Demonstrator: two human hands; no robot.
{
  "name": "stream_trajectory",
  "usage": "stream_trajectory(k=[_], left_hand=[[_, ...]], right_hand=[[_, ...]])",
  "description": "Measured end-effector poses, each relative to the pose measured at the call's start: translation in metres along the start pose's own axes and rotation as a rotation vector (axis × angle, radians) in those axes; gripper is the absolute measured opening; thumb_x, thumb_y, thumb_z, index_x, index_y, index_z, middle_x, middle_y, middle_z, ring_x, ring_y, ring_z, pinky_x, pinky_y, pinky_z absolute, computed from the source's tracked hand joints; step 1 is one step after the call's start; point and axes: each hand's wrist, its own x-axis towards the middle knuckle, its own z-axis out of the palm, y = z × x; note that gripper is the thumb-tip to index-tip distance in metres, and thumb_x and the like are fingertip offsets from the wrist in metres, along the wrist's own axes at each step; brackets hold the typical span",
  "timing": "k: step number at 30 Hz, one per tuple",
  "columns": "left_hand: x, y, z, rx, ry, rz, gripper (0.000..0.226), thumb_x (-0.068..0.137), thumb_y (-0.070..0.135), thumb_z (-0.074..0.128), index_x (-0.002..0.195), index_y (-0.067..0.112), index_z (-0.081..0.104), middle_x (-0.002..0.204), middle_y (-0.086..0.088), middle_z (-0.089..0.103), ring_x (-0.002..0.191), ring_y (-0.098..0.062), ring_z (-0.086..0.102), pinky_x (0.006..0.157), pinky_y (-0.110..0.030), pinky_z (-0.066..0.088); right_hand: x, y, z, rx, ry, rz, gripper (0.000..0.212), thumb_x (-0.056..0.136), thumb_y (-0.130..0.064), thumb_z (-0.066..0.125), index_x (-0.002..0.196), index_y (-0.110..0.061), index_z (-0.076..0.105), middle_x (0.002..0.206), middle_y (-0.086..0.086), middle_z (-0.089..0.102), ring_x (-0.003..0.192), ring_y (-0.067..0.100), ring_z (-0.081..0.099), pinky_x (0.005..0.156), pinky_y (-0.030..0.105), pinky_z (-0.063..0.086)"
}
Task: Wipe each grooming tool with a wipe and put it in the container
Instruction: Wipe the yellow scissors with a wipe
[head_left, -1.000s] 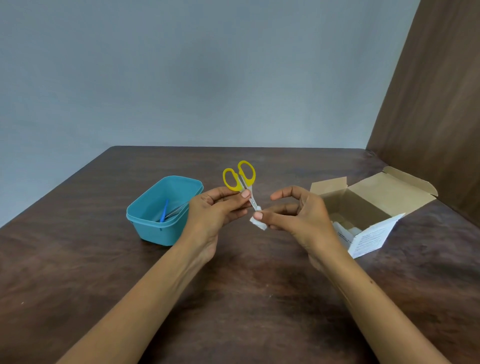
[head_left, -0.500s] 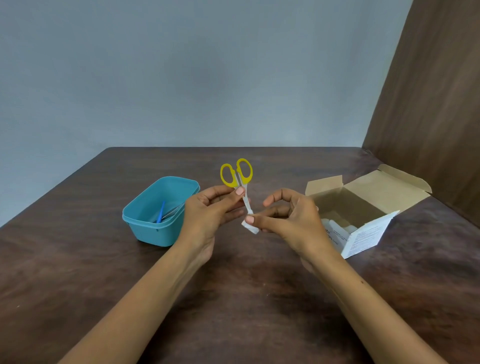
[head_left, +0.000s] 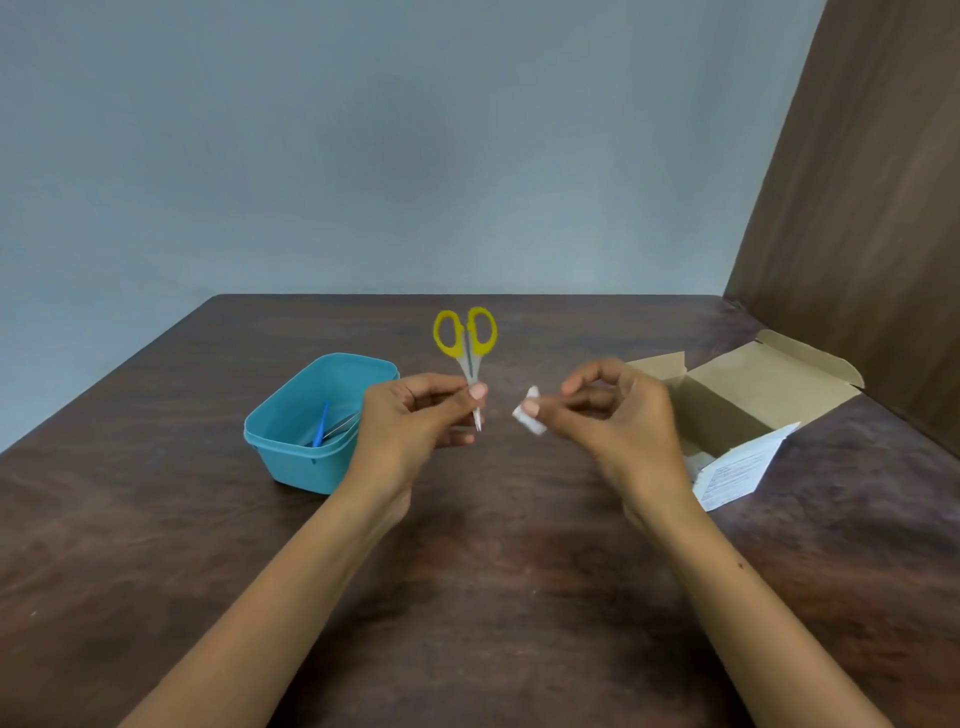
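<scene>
My left hand (head_left: 410, 421) pinches small scissors (head_left: 466, 343) by the blades, yellow handles up and the tip pointing down. My right hand (head_left: 618, 415) holds a folded white wipe (head_left: 529, 418) between thumb and forefinger, a short gap to the right of the blade tip. A teal plastic container (head_left: 291, 447) stands on the table just left of my left hand; inside lie a blue-handled tool (head_left: 321, 423) and a thin metal tool (head_left: 343, 428).
An open cardboard box (head_left: 753, 395) sits at the right with white packets inside and a printed flap (head_left: 737, 470) hanging forward. A brown wooden panel (head_left: 872, 208) rises behind it. The dark wooden table (head_left: 493, 597) ends at a grey wall.
The wipe has slid down off the scissor blades and my right hand has pulled it away to the right. The scissors now stand more upright in my left hand.
</scene>
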Motion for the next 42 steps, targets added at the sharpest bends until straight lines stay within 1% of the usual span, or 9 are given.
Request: stream_trajectory(k=[2,5,9,14,19,25,30,35,42], left_hand=[[-0.002,-0.003,0.002,0.077,-0.054,-0.024,0.01,0.077,0.006,0.073,0.086,0.003,0.072,0.067,-0.007,0.069,0.06,-0.01,0.066,0.053,-0.019,0.053],[-0.004,-0.006,0.004,0.123,-0.121,-0.04,0.007,0.076,0.002,0.073,0.082,0.004,0.072,0.066,-0.01,0.068,0.059,-0.01,0.065,0.055,-0.019,0.054],[-0.006,-0.01,0.006,0.196,-0.174,-0.014,0.01,0.074,-0.003,0.073,0.078,0.006,0.071,0.063,-0.01,0.066,0.054,-0.01,0.065,0.055,-0.019,0.054],[-0.007,-0.012,0.009,0.258,-0.195,0.035,0.011,0.075,-0.004,0.073,0.081,0.005,0.072,0.064,-0.012,0.066,0.054,-0.01,0.064,0.054,-0.02,0.052],[-0.005,-0.011,0.006,0.29,-0.174,0.1,0.022,0.075,-0.003,0.073,0.069,0.018,0.071,0.053,0.001,0.066,0.054,-0.009,0.063,0.053,-0.02,0.052],[-0.005,-0.014,0.008,0.33,-0.212,0.131,0.009,0.075,-0.002,0.074,0.082,0.004,0.072,0.061,-0.009,0.068,0.055,-0.011,0.065,0.055,-0.021,0.052],[-0.004,-0.014,0.005,0.341,-0.205,0.151,0.019,0.075,-0.001,0.074,0.072,0.019,0.072,0.055,0.002,0.067,0.055,-0.012,0.065,0.056,-0.022,0.053],[-0.003,-0.018,0.007,0.37,-0.224,0.163,0.008,0.075,0.0,0.075,0.082,0.004,0.073,0.06,-0.007,0.067,0.056,-0.012,0.064,0.055,-0.021,0.05],[-0.001,-0.016,0.004,0.375,-0.218,0.191,0.023,0.075,0.0,0.074,0.071,0.023,0.072,0.055,0.001,0.067,0.054,-0.011,0.063,0.054,-0.022,0.051]], right_hand=[[0.004,0.0,-0.004,-0.004,0.099,-0.117,0.025,0.064,-0.012,0.085,0.07,-0.019,0.061,0.071,0.004,0.071,0.069,0.015,0.07,0.065,0.024,0.055],[0.003,0.0,-0.003,-0.05,0.117,-0.241,0.014,0.071,-0.011,0.081,0.076,-0.014,0.069,0.075,-0.003,0.072,0.07,0.007,0.069,0.067,0.017,0.053],[0.001,0.003,0.004,-0.189,0.06,-0.384,0.01,0.076,-0.005,0.076,0.081,-0.013,0.073,0.08,-0.005,0.073,0.074,0.006,0.07,0.071,0.023,0.057],[0.004,0.017,0.01,-0.495,0.007,-0.633,0.005,0.077,-0.008,0.07,0.079,-0.011,0.074,0.08,0.001,0.07,0.067,0.015,0.065,0.059,0.036,0.053],[-0.003,0.021,0.014,-0.606,-0.054,-0.689,0.008,0.076,-0.008,0.068,0.08,-0.012,0.074,0.083,0.002,0.07,0.072,0.02,0.067,0.057,0.035,0.053],[0.002,0.02,0.009,-0.641,0.07,-0.661,0.009,0.076,-0.01,0.067,0.08,-0.01,0.074,0.08,0.006,0.067,0.065,0.022,0.063,0.051,0.033,0.051],[-0.002,0.022,0.016,-0.61,-0.03,-0.639,0.009,0.077,-0.01,0.065,0.08,-0.01,0.073,0.081,0.005,0.065,0.067,0.02,0.061,0.056,0.029,0.044],[0.003,0.024,0.011,-0.616,0.065,-0.633,0.008,0.076,-0.007,0.067,0.081,-0.008,0.073,0.08,0.006,0.065,0.064,0.019,0.06,0.054,0.029,0.045],[0.0,0.025,0.017,-0.6,-0.001,-0.622,0.008,0.077,-0.009,0.065,0.08,-0.01,0.072,0.081,0.004,0.064,0.066,0.018,0.06,0.056,0.03,0.046]])
